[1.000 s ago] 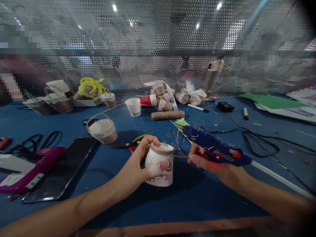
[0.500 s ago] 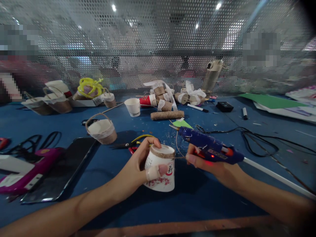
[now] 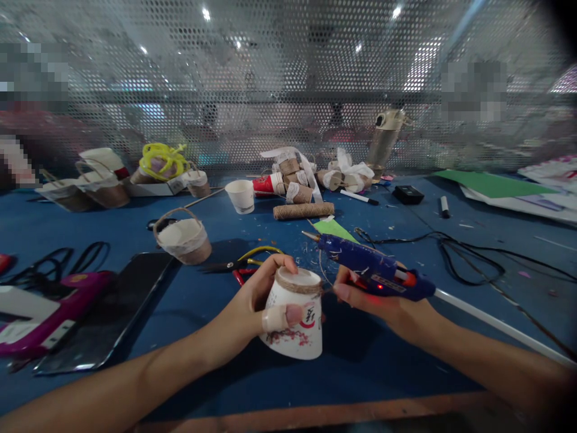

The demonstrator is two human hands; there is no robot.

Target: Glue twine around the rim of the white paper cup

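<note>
My left hand (image 3: 261, 300) is wrapped round an upturned white paper cup (image 3: 300, 328) with red print, whose narrow end is bound with jute twine (image 3: 297, 285). A plaster covers my left thumb. My right hand (image 3: 374, 300) grips a blue hot glue gun (image 3: 369, 267), nozzle pointing up and left, and its fingertips pinch the loose twine strand just right of the cup. Both hands hover over the blue table (image 3: 360, 361).
A twine-handled cup basket (image 3: 183, 237), scissors (image 3: 238, 263), a dark phone (image 3: 108, 313) and a purple glue gun (image 3: 49, 313) lie left. A white cup (image 3: 241, 195), a twine roll (image 3: 304, 210) and wrapped cups sit behind. Cables (image 3: 473, 255) run right; a mesh wall stands at the back.
My right hand and the glue gun have shifted left, closer to the cup. The cup has tilted and dropped slightly, with its wide end swinging toward the right.
</note>
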